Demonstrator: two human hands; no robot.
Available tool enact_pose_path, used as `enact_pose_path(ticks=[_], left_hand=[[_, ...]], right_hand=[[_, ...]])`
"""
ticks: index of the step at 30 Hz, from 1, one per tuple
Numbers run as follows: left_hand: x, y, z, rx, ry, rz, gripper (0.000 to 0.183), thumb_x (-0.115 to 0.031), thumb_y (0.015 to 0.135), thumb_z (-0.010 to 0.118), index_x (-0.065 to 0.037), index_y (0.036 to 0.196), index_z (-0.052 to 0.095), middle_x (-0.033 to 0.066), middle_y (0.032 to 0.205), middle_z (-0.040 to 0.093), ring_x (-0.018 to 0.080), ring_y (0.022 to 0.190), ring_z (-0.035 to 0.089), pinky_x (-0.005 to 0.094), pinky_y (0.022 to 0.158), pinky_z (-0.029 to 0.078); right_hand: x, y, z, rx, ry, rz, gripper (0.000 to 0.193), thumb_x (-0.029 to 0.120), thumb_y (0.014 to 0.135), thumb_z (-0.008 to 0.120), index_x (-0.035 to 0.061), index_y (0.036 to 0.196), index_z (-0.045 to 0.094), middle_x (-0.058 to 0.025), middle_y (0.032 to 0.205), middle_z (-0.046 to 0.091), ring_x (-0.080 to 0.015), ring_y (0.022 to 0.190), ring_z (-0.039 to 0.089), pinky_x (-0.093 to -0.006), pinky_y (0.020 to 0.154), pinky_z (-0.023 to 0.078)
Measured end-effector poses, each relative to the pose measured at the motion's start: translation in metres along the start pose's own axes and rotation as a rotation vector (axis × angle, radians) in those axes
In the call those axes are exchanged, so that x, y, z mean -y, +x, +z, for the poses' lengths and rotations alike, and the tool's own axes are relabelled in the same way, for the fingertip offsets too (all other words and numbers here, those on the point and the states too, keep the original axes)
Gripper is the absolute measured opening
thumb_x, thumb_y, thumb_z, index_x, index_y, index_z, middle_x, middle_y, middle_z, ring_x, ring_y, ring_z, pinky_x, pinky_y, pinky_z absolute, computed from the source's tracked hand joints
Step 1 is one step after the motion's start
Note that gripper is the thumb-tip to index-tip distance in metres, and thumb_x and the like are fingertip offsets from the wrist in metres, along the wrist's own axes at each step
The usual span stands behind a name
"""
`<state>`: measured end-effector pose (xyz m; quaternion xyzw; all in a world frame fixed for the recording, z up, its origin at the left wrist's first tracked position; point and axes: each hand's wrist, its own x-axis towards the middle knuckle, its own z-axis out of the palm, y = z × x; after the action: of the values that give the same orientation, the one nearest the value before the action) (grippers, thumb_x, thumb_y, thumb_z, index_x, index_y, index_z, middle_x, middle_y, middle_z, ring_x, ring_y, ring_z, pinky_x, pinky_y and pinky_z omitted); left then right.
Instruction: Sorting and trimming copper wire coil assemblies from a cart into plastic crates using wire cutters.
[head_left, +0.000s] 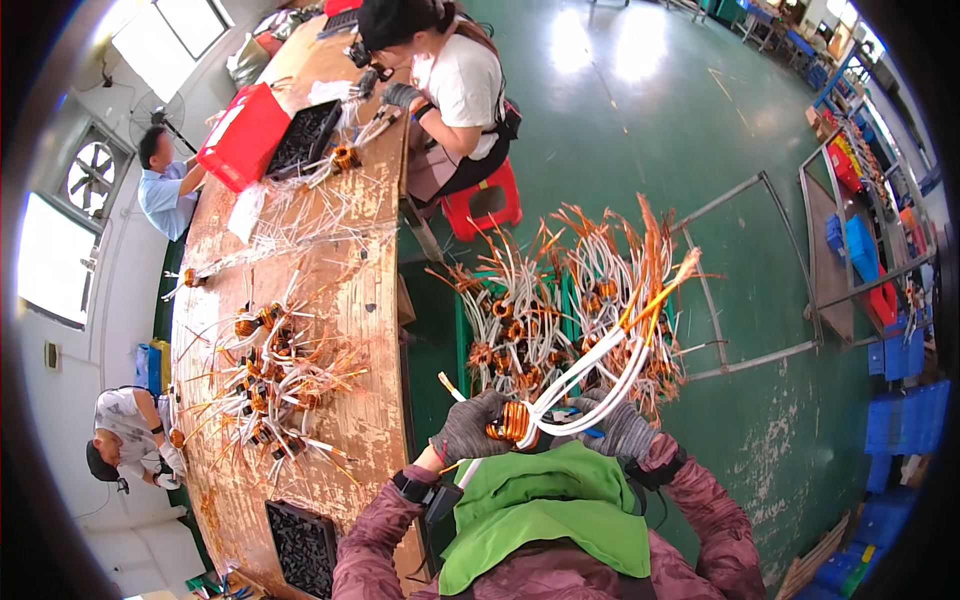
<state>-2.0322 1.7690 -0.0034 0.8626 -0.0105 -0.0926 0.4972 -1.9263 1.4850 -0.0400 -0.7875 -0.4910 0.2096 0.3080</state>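
Note:
My left hand (470, 428), in a grey glove, grips a copper-wound ring coil (512, 424) in front of my green apron (550, 500). Thick white leads (590, 372) rise from the coil toward the upper right and end in orange and bare copper strands (660, 290). My right hand (618, 432), gloved too, is closed beside the leads around a blue-handled hand tool (592, 433); its working end is mostly hidden. Beyond my hands, green crates (463, 335) hold several similar coils with white leads and frayed copper ends.
A worn wooden table (375, 420) on my left bears a pile of coils (262, 385) and a black tray of small dark parts (302, 548). Co-workers surround it, one beside a red stool (485, 205). A metal frame (745, 365) stands right of the crates.

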Motion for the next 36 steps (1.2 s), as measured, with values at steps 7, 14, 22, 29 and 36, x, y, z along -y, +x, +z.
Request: enact_pose_path(ticks=[7, 14, 22, 29, 36], left_hand=[[-0.008, -0.002, -0.007, 0.024, 0.149, 0.035, 0.065, -0.033, 0.053, 0.079, -0.009, 0.108, 0.056, 0.0108, 0.087, 0.062, 0.0286, 0.080, 0.064, 0.0349, 0.071, 0.052], [-0.016, -0.001, -0.002, 0.024, 0.272, 0.050, 0.066, -0.038, 0.054, 0.078, -0.010, 0.109, 0.054, 0.0111, 0.088, 0.062, 0.0299, 0.081, 0.063, 0.0367, 0.071, 0.051], [-0.024, -0.002, 0.006, 0.018, 0.231, 0.051, 0.067, -0.039, 0.054, 0.079, -0.010, 0.109, 0.055, 0.0111, 0.091, 0.061, 0.0296, 0.084, 0.063, 0.0369, 0.072, 0.051], [-0.022, 0.005, 0.008, 0.050, 0.225, 0.011, 0.069, -0.039, 0.054, 0.080, -0.009, 0.110, 0.054, 0.0113, 0.089, 0.060, 0.0300, 0.082, 0.063, 0.0351, 0.071, 0.051], [-0.007, 0.010, -0.026, -0.082, -0.517, -0.096, 0.058, -0.016, 0.062, 0.081, -0.005, 0.113, 0.056, 0.0027, 0.103, 0.062, 0.0130, 0.097, 0.058, 0.0289, 0.087, 0.046]], right_hand=[[0.027, 0.004, -0.027, -0.040, -0.203, -0.007, 0.047, 0.033, 0.069, 0.066, 0.0120, 0.111, 0.062, -0.0150, 0.109, 0.059, -0.0342, 0.101, 0.055, -0.0431, 0.089, 0.046], [0.032, -0.007, -0.033, -0.075, -0.336, 0.084, 0.057, 0.037, 0.070, 0.060, 0.0097, 0.120, 0.054, -0.0135, 0.112, 0.056, -0.0347, 0.106, 0.052, -0.0471, 0.094, 0.040], [0.033, -0.014, -0.038, -0.093, -0.340, -0.008, 0.048, 0.033, 0.072, 0.058, 0.0117, 0.115, 0.054, -0.0128, 0.094, 0.055, -0.0315, 0.097, 0.053, -0.0435, 0.088, 0.044], [0.002, -0.028, -0.013, -0.011, -0.179, 0.126, 0.026, 0.027, 0.071, 0.062, 0.0106, 0.090, 0.054, -0.0071, 0.079, 0.056, -0.0266, 0.080, 0.057, -0.0360, 0.069, 0.046], [0.002, -0.046, -0.060, -0.363, -0.033, 0.325, 0.035, 0.022, 0.069, 0.065, 0.0088, 0.102, 0.060, -0.0119, 0.077, 0.062, -0.0297, 0.065, 0.060, -0.0392, 0.063, 0.050]])
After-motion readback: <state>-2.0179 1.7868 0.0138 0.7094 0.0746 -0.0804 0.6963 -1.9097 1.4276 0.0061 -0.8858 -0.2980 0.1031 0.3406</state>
